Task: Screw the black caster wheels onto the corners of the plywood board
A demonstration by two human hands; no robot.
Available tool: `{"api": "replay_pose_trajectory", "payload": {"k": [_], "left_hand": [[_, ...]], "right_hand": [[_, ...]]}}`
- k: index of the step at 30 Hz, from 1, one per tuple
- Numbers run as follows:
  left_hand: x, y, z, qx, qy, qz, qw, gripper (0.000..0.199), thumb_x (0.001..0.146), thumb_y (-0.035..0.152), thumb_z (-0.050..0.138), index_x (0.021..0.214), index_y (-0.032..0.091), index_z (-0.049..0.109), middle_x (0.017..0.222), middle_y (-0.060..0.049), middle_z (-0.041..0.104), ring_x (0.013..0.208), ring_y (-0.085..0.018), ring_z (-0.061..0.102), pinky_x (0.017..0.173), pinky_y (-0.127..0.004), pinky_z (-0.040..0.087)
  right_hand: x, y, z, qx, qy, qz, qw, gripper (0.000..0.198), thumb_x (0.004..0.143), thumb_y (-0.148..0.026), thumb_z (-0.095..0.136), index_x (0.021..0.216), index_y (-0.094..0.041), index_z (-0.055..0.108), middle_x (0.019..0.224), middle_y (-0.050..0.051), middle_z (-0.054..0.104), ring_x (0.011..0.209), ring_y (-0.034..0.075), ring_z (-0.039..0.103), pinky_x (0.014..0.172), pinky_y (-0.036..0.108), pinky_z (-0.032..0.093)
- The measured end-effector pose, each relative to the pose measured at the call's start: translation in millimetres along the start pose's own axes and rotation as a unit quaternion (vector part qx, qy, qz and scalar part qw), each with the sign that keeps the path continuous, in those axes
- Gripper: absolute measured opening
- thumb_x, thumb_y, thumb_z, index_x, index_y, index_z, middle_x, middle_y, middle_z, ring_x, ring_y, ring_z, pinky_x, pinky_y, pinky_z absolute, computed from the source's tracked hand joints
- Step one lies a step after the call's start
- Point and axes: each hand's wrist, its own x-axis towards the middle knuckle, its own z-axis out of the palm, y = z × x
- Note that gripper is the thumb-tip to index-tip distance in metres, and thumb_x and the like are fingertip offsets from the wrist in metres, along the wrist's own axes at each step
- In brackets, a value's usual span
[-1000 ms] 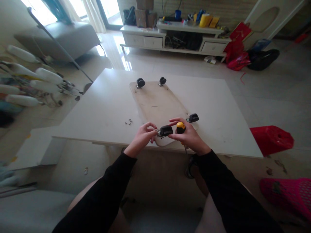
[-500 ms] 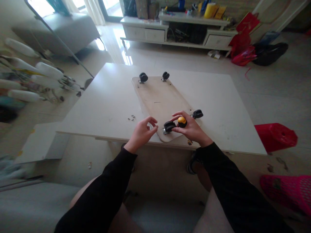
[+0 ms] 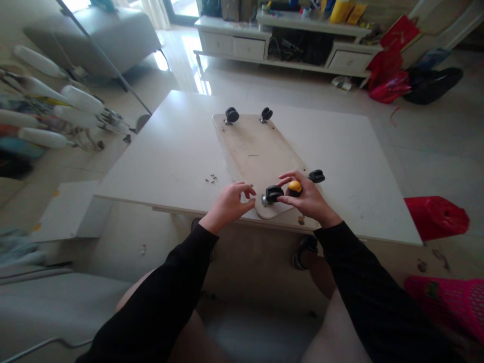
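A pale wooden board lies on the white table, with black casters standing up at its corners. My right hand wraps round a screwdriver with a yellow and black handle; its shaft is hidden. The thumb of that hand reaches the near caster, which sits on a metal plate at the board's near corner. My left hand is beside this corner, thumb and fingers curved with a small gap between them. Several small screws lie on the table left of the board. Another caster stands just beyond my right hand.
The white table spans the space before my knees. Small brass-coloured bits lie at its near edge. A red plastic stool and a pink basket are at right. A white cabinet stands beyond.
The whole view has shifted, so the table and board appear a little farther right. Both hands keep nearly the same place at the near caster, the screwdriver still in my right.
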Motion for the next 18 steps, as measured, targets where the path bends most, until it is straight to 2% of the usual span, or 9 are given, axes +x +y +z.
{"api": "replay_pose_trajectory", "payload": {"k": [6, 11, 18], "left_hand": [[-2.2, 16.8, 14.6, 0.1, -0.016, -0.012, 0.995, 0.03, 0.083, 0.031, 0.085, 0.112, 0.023, 0.082, 0.099, -0.004, 0.071, 0.078, -0.018, 0.065, 0.074, -0.032, 0.049], [-1.5, 20.4, 18.7, 0.125, -0.015, -0.025, 0.992, 0.029, 0.088, 0.038, 0.083, 0.113, 0.024, 0.083, 0.104, -0.005, 0.071, 0.082, -0.021, 0.068, 0.075, -0.035, 0.05], [-0.5, 17.0, 20.1, 0.131, -0.02, -0.012, 0.991, 0.027, 0.084, 0.031, 0.081, 0.11, 0.023, 0.082, 0.107, -0.005, 0.07, 0.086, -0.022, 0.07, 0.079, -0.035, 0.053]], "right_hand": [[-0.9, -5.0, 5.6, 0.025, 0.028, -0.002, 0.999, 0.057, 0.069, -0.037, 0.094, 0.116, -0.024, 0.066, 0.107, 0.004, 0.078, 0.081, 0.016, 0.064, 0.077, 0.033, 0.049], [-2.9, -8.2, 4.4, 0.028, 0.027, -0.001, 0.999, 0.056, 0.069, -0.038, 0.094, 0.116, -0.024, 0.066, 0.108, 0.005, 0.079, 0.082, 0.017, 0.064, 0.075, 0.033, 0.048], [-4.2, -7.3, 0.2, 0.025, 0.019, -0.011, 0.999, 0.052, 0.072, -0.038, 0.091, 0.114, -0.024, 0.064, 0.11, 0.006, 0.079, 0.091, 0.02, 0.068, 0.083, 0.037, 0.052]]}}
